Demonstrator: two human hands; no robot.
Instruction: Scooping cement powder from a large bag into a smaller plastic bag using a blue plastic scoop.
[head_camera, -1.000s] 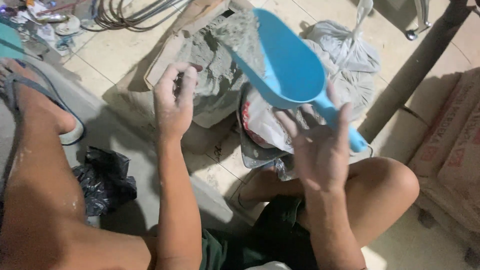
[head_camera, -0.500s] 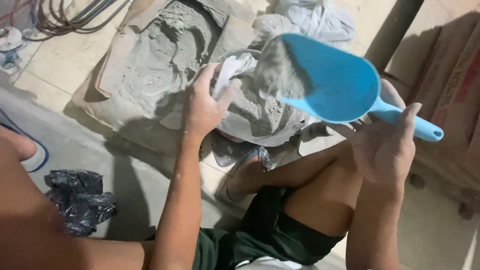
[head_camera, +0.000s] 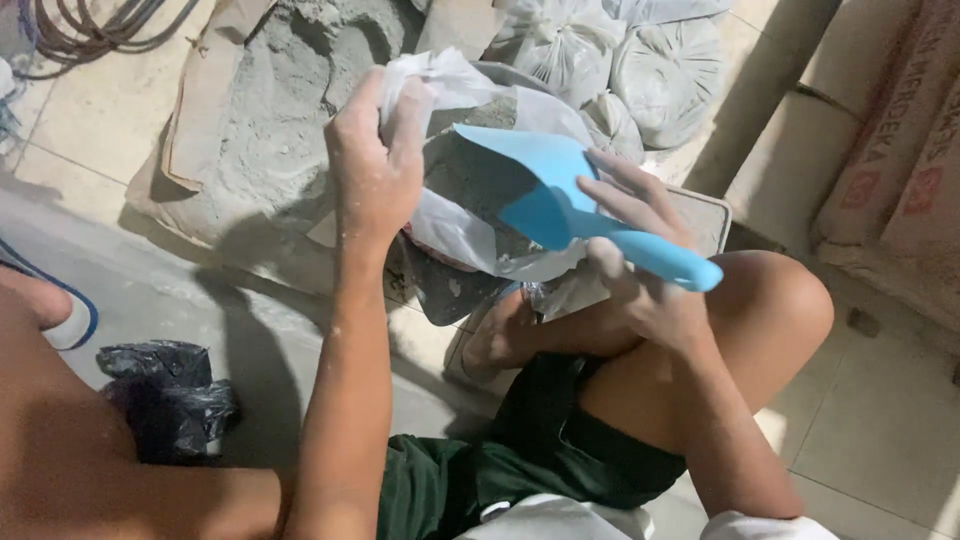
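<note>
My left hand (head_camera: 375, 170) is pinched shut on the rim of a clear plastic bag (head_camera: 470, 225), holding its mouth open at about 11 o'clock from my knee. My right hand (head_camera: 640, 265) is closed around the handle of a blue plastic scoop (head_camera: 545, 180), whose bowl tips into the bag, with grey cement powder inside. At 10 o'clock lies an opened paper cement sack (head_camera: 260, 120); filled tied bags (head_camera: 660, 65) sit at 1 o'clock. A crumpled black bag (head_camera: 165, 395) lies on the floor at 8 o'clock.
</note>
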